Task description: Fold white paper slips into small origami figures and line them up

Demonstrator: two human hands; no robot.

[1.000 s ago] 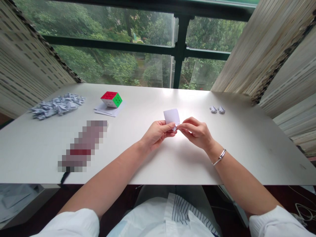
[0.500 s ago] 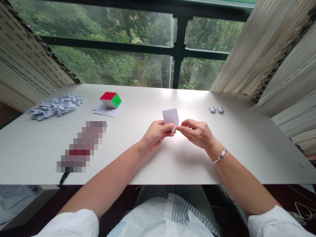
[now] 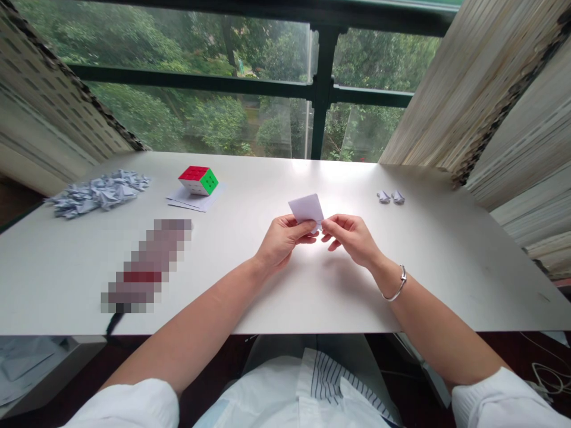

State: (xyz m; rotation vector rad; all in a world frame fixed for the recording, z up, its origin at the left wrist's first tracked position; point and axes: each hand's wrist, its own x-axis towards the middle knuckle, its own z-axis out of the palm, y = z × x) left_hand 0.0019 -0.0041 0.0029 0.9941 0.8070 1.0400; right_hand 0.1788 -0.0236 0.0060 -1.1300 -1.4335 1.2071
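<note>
A small folded piece of white paper (image 3: pixel 307 208) is held up above the desk, its lower edge partly hidden by fingers. My left hand (image 3: pixel 288 238) grips it from the left, thumb on the near face and fingers behind. At the paper's lower right corner, the thumb and index finger of my right hand (image 3: pixel 350 235) pinch together, the other fingers loosely curled. Two small folded paper pieces (image 3: pixel 391 197) lie on the desk to the right. A heap of similar folded paper pieces (image 3: pixel 100 193) is at the far left.
A puzzle cube (image 3: pixel 198 180) rests on white paper sheets (image 3: pixel 187 201) at the back left. Nearer, a blurred-out item (image 3: pixel 147 267) with a black strap lies on the white desk (image 3: pixel 250 178). Behind the desk are a window and curtains (image 3: pixel 423 101).
My right hand has turned and its fingertips have shifted from pointing at the paper's lower corner to pinching there. The paper tilts slightly more to the left.
</note>
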